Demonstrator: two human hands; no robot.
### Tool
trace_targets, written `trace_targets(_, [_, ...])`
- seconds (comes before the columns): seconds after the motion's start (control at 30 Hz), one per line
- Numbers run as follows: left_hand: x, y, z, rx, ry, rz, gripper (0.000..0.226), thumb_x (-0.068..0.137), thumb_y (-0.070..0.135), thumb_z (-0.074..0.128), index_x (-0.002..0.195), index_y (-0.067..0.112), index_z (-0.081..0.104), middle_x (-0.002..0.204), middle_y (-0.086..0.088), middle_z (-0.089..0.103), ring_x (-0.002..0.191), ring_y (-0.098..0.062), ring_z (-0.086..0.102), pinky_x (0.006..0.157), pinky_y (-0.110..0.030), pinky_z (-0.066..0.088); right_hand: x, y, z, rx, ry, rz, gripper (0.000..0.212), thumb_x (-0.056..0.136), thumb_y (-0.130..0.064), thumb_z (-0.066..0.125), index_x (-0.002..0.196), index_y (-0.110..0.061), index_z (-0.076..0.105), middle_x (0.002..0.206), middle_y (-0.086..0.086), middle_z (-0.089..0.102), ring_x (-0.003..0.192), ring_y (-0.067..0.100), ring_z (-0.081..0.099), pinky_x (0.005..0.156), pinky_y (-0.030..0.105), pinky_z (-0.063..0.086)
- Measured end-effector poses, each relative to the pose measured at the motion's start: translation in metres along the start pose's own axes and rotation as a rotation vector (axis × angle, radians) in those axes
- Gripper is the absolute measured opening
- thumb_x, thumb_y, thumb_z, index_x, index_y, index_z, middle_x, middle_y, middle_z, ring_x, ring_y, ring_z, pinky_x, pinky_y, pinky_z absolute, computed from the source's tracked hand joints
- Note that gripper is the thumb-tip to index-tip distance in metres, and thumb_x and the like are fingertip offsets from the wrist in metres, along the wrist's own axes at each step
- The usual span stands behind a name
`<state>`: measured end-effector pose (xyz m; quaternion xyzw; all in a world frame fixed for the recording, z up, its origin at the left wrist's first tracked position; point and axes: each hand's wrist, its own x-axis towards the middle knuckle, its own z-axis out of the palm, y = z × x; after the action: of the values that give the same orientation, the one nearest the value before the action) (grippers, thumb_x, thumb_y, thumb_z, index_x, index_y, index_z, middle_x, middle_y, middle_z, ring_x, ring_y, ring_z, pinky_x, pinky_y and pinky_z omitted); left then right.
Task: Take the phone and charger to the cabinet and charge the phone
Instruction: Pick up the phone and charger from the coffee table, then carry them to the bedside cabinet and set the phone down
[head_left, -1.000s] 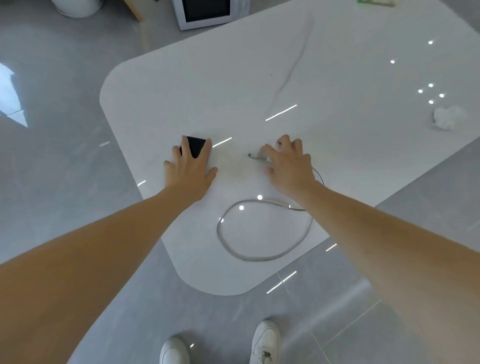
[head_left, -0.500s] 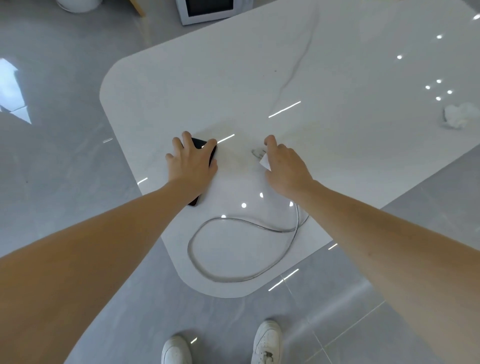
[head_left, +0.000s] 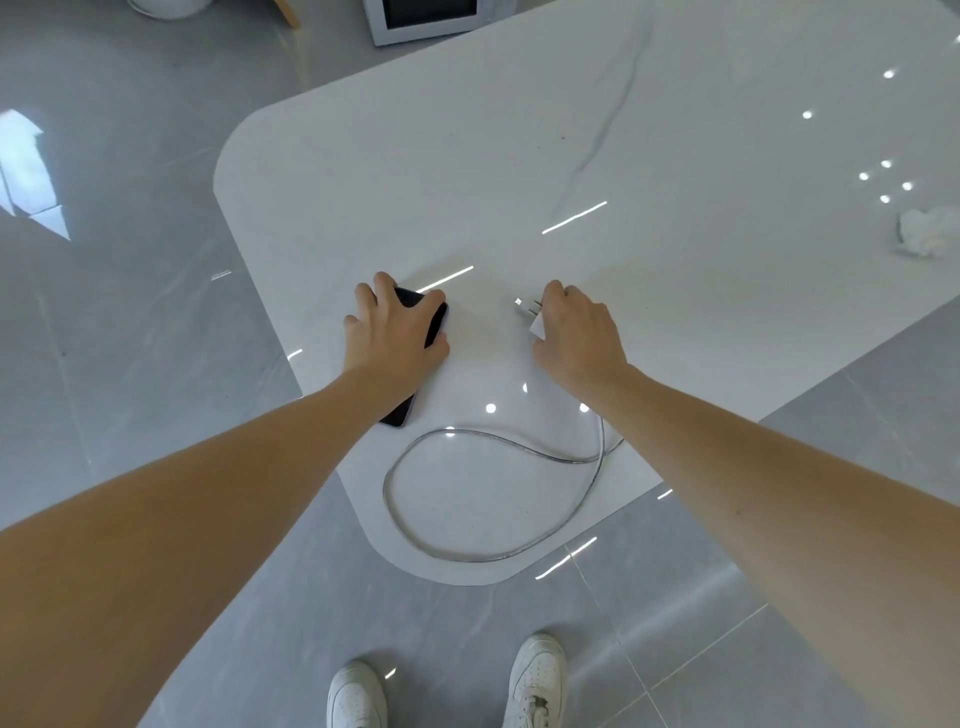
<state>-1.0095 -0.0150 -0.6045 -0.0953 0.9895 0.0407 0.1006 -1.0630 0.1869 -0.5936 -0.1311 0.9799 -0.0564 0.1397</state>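
Since a second ago, your left hand (head_left: 397, 332) closed over the phone (head_left: 435, 317); your right hand (head_left: 582, 332) pinched the charger (head_left: 535, 322), prongs lifted. Pickup nearly done.

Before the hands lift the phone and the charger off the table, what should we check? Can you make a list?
1. Left hand wrapped over the phone: ok.
2. Right hand on the charger plug: ok.
3. Firm grip underneath both: cannot tell.
4. Cable free of knots: ok, one loose loop on the table.
5. Cable clear of the table edge: not ok, the loop lies close to it.
6. Cable end joined to the phone: cannot tell.
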Motion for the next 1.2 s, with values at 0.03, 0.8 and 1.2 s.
trace_targets(0.03, [-0.003, -0.001, -0.001, -0.002, -0.003, 0.008, 0.043, 0.098, 0.042, 0.056, 0.139, 0.029, 0.055, 0.127, -0.018, 0.043, 0.109, -0.037, 0.045, 0.077, -0.042, 0.047, 0.000, 0.000, 0.000, 0.025, -0.005, -0.002, 0.023, 0.091, 0.000, 0.054, 0.114, -0.003, 0.052, 0.104, 0.014, 0.058, 0.077, 0.033, 0.048, 0.071, 0.034, 0.035])
trace_targets(0.8, [-0.205, -0.105, -0.293, -0.188, 0.071, -0.234, 0.045, 0.098, 0.039, 0.055, 0.142, 0.035, 0.055, 0.130, -0.012, 0.046, 0.107, -0.033, 0.046, 0.085, -0.040, 0.047, -0.151, -0.202, -0.237, 0.394, 0.045, -0.139, 0.019, 0.088, -0.019, 0.065, 0.106, -0.017, 0.060, 0.078, 0.004, 0.062, 0.073, 0.035, 0.065, 0.060, 0.036, 0.055])
trace_targets(1.2, [-0.444, -0.149, -0.450, -0.249, 0.309, -0.686, 0.047, 0.099, 0.043, 0.057, 0.144, 0.032, 0.056, 0.136, -0.014, 0.046, 0.114, -0.035, 0.047, 0.090, -0.046, 0.054, -0.309, -0.355, -0.374, 0.465, -0.021, -0.646, 0.017, 0.086, -0.020, 0.071, 0.098, -0.020, 0.059, 0.085, 0.001, 0.062, 0.081, 0.034, 0.061, 0.065, 0.031, 0.042])
